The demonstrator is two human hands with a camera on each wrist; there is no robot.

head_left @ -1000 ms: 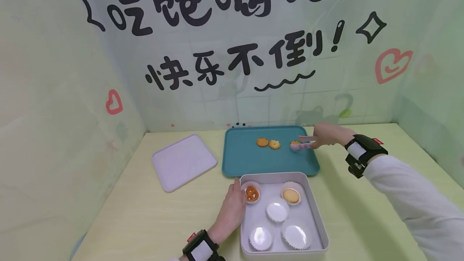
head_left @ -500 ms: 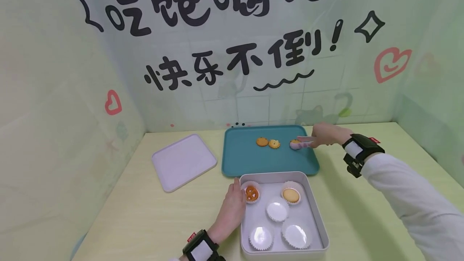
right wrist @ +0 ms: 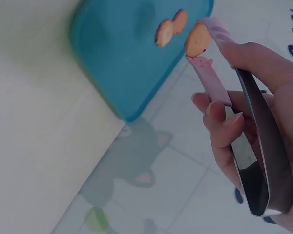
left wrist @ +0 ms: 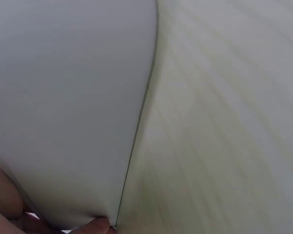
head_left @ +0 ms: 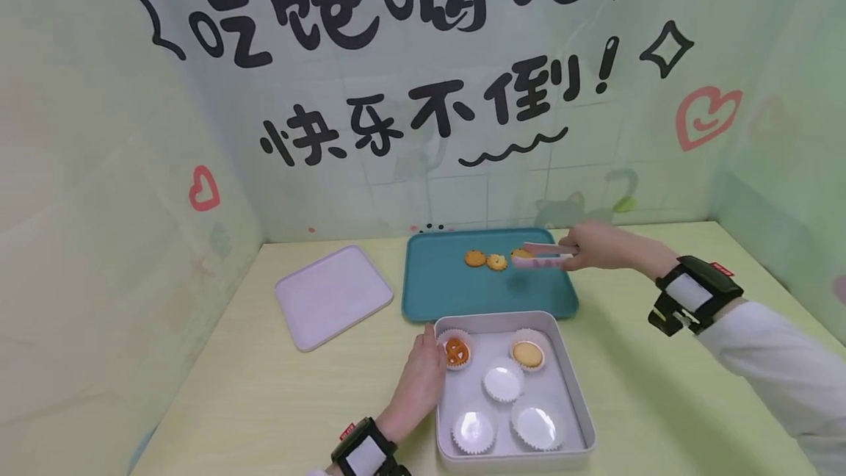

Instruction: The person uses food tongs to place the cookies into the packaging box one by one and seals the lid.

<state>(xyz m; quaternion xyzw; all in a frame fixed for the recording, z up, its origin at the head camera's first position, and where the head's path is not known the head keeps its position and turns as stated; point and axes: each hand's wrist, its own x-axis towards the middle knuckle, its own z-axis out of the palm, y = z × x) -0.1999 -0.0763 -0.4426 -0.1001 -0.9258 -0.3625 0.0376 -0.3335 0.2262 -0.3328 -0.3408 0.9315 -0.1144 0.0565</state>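
My right hand holds a pair of metal tongs with pink tips. Between those tips a round cookie is pinched, above the right part of the teal tray. Two more cookies, a plain round one and a scalloped one, lie on that tray. My left hand grips the left wall of the white box. Inside the box, one paper cup holds a pretzel and another holds an oval cookie. The other cups, such as the middle white cup, hold no food.
A pale lilac tray lies at an angle on the left of the light wooden table. A printed cloth backdrop with black lettering stands behind the table, and side panels close in both sides.
The right hand has lifted the cookie off the teal tray with the tongs and shifted it slightly left. The left hand stays on the box.
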